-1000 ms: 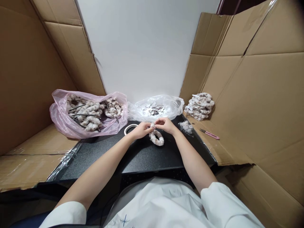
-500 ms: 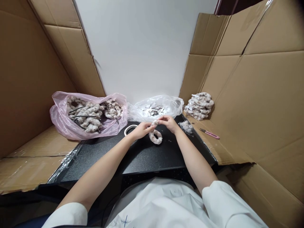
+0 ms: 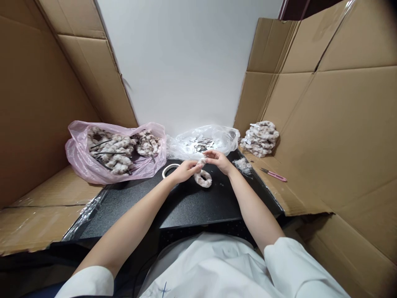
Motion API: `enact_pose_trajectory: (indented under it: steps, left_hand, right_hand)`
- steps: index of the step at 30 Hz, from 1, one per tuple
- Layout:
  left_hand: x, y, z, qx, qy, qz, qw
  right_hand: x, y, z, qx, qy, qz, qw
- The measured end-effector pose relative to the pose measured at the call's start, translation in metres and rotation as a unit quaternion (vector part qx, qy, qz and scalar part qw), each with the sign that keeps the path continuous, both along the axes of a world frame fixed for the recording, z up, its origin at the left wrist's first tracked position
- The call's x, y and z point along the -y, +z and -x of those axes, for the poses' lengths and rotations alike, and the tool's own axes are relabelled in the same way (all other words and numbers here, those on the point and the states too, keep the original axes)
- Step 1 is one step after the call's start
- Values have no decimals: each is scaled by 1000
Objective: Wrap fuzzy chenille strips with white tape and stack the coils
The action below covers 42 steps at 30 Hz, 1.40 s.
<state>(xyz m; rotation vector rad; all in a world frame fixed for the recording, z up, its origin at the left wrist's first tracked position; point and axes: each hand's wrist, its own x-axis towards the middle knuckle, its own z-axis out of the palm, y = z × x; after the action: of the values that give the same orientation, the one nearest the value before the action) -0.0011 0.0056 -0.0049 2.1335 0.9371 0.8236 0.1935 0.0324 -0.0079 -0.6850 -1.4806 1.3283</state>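
A fluffy white-and-brown ring (image 3: 203, 179), like a furry scrunchie, hangs low over the black tabletop between my hands. My left hand (image 3: 187, 170) pinches the fluffy material at the ring's upper end. From the other side my right hand (image 3: 217, 161) has its thumb and fingers closed on the same fluffy end. The small part between the fingertips is mostly hidden. Just left of my left hand lies a white roll of tape (image 3: 166, 170), partly covered by the hand.
A pink plastic bag (image 3: 151, 167) of furry pieces and black strips stands left. Behind my hands, a clear bag (image 3: 228, 140) holds small tags. Furry rings (image 3: 262, 138) are stacked right, near pink thread snips (image 3: 276, 176) and loose fluff (image 3: 243, 166). Cardboard walls (image 3: 341, 124) flank the table (image 3: 192, 211).
My right hand's fingers have shifted slightly on the fluffy end, its index finger lifting a little. My left hand and the hanging ring stay nearly in place.
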Motion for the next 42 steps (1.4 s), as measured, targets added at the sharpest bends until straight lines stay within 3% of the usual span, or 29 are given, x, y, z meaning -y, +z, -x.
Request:
enact_pose_trajectory:
  steps: [6,10,13,17,20,23,28,36,42]
  left_hand:
    - [1,-2,-3,52,-21,39,998]
    - [-5,-2,-2,199,-2,153,968]
    - [-14,10,12,374,44,240,895]
    - [-23,32,48,585,73,243,771]
    - [-26,39,73,680,74,217,697]
    - [-27,38,86,722,77,213,653]
    - [-30,37,95,752,84,210,619]
    - [-34,38,112,795,76,140,586]
    - [-37,37,116,771,82,117,620]
  right_hand:
    - [2,-9,16,41,43,13,998]
    - [-5,-10,21,-70,-47,49,995]
    - [-12,1,7,-225,-136,76,962]
    - [-19,16,-31,-394,-199,130,888]
    - [-21,18,-53,-459,-229,176,840]
    - [-20,14,-58,-478,-232,192,825]
    - [-18,10,-50,-469,-224,202,830]
    - [-20,7,-46,-442,-220,197,847]
    - [-23,4,-49,-431,-219,181,856]
